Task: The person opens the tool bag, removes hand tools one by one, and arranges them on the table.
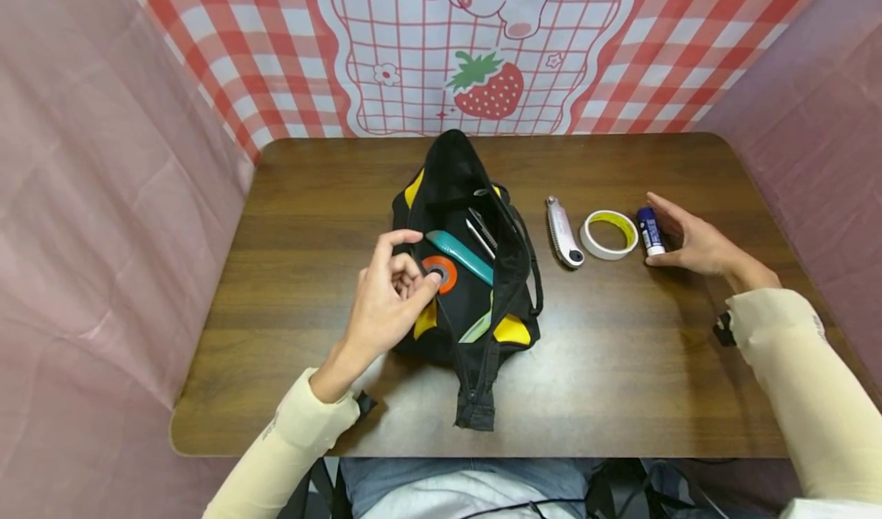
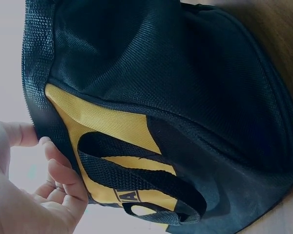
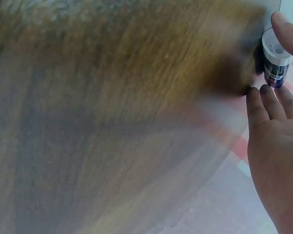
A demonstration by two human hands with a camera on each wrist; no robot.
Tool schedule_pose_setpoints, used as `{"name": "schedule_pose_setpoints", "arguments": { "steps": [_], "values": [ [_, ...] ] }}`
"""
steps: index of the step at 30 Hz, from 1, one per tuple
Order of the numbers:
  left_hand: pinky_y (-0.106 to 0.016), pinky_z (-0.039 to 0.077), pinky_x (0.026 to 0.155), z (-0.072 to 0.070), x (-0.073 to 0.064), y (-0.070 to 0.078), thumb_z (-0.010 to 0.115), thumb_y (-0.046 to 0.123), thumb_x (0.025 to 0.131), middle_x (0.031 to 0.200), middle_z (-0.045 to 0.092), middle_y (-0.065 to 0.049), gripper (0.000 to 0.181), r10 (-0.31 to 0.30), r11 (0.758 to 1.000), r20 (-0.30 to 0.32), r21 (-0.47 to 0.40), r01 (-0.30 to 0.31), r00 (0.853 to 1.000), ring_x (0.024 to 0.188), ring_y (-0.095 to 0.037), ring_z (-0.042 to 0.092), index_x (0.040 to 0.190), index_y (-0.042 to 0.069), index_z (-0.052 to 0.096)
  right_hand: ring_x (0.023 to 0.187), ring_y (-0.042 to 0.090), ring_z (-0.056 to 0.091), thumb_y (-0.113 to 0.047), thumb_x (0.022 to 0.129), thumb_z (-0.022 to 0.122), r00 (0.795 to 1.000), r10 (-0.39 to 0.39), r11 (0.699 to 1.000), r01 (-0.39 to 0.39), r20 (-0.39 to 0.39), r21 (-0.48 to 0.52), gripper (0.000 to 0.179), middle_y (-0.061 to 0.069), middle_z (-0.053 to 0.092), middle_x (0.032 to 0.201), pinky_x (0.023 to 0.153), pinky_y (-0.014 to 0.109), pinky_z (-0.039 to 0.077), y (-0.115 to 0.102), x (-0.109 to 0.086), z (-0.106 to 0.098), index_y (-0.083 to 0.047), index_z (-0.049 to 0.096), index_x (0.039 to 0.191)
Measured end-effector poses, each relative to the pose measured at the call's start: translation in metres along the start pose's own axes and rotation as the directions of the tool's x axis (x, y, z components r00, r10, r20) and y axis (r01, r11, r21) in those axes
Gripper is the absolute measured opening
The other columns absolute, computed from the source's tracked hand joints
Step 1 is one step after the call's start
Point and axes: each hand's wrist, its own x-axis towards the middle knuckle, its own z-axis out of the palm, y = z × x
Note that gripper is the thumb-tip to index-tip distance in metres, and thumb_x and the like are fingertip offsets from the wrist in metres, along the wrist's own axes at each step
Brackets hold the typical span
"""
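A black tool bag [image 1: 475,385] with yellow patches lies on the table, its mouth open. My left hand [image 1: 386,297] pinches the left edge of that mouth between thumb and finger; the left wrist view shows the bag's side [image 2: 136,73] and the hand [image 2: 44,190] at the zipper edge. Inside are a teal-handled tool [image 1: 460,256] and an orange ring-shaped item [image 1: 441,274]. On the right, my right hand [image 1: 696,243] spreads thumb and fingers about the ends of a glue stick [image 1: 650,230], which has a blue cap. Firm contact with the glue stick [image 3: 276,58] is unclear.
Left of the glue stick lies a roll of tape [image 1: 591,245], with a grey utility knife [image 1: 563,232] between it and the bag. A checked strawberry cloth [image 1: 276,60] hangs behind the wooden table [image 1: 289,274]. Pink cloth [image 1: 103,236] flanks both sides.
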Motion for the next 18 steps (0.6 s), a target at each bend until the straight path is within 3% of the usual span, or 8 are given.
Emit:
{"name": "schedule_pose_setpoints", "arguments": {
  "steps": [18],
  "values": [
    [-0.025, 0.042, 0.053, 0.001, 0.0003, -0.0022, 0.075, 0.018, 0.091, 0.07, 0.057, -0.001, 0.052, -0.009, 1.0, 0.0, 0.0, 0.009, 1.0, 0.057, -0.017, 0.05, 0.136, 0.016, 0.05, 0.144, 0.053, 0.028, 0.004, 0.074, 0.087, 0.996, 0.09, 0.996, -0.09, -0.009, -0.017, 0.119, 0.027, 0.019, 0.165, 0.105, 0.003, 0.029, 0.0007, -0.0021, -0.0021, -0.015, 0.012, 0.165]
  ]
}}
